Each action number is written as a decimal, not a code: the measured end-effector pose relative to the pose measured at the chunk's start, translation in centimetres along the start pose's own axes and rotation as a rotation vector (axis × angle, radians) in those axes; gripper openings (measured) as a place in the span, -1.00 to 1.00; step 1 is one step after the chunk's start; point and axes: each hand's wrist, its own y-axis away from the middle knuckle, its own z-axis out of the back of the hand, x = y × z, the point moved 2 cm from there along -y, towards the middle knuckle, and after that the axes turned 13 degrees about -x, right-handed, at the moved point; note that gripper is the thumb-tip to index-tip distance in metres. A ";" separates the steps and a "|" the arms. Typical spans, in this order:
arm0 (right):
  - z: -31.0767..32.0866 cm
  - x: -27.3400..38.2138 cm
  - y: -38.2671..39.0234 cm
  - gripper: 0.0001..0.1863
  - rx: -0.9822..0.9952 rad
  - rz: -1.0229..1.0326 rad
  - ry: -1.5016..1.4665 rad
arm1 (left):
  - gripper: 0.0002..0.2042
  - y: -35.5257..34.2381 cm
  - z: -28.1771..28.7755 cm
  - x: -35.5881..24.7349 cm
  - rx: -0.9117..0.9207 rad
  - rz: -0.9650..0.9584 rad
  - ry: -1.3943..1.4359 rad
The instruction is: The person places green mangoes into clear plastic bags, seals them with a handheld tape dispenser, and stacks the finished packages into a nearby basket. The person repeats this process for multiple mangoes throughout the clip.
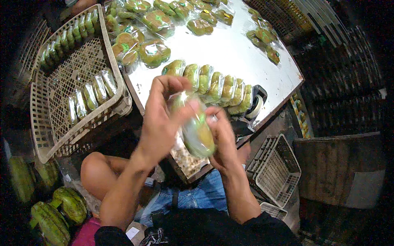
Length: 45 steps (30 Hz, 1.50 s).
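Above the table's near corner, my left hand (161, 110) and my right hand (223, 137) grip a clear-wrapped pack of green-brown fruit (198, 137) from both sides. The pack is tilted and a little blurred, with shiny film around it. My left fingers curl over its upper end; my right fingers close along its right side. Just beyond my hands, a row of similar wrapped packs (216, 85) stands on edge on the white table (213, 49). A black tape dispenser (256, 104) with a roll of tape sits at the right end of that row.
At the left, a beige plastic crate (65, 143) holds two rows of wrapped packs. More fruit packs (158, 20) lie along the table's far side. Large green fruits (49, 221) rest at the lower left. Another crate (279, 172) stands on the floor at right.
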 end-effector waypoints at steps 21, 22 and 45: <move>-2.0 3.8 -17.4 -0.43 -0.407 0.855 1.576 | 0.20 -12.7 5.6 7.4 -0.109 0.111 -1.288; -1.8 3.6 -17.8 -0.42 -0.441 0.823 1.529 | 0.16 -12.8 5.9 7.5 -0.127 0.106 -1.249; -37.9 -13.7 -6.2 -0.43 0.642 1.110 1.230 | 0.02 0.6 38.9 -17.7 -0.649 0.042 -1.385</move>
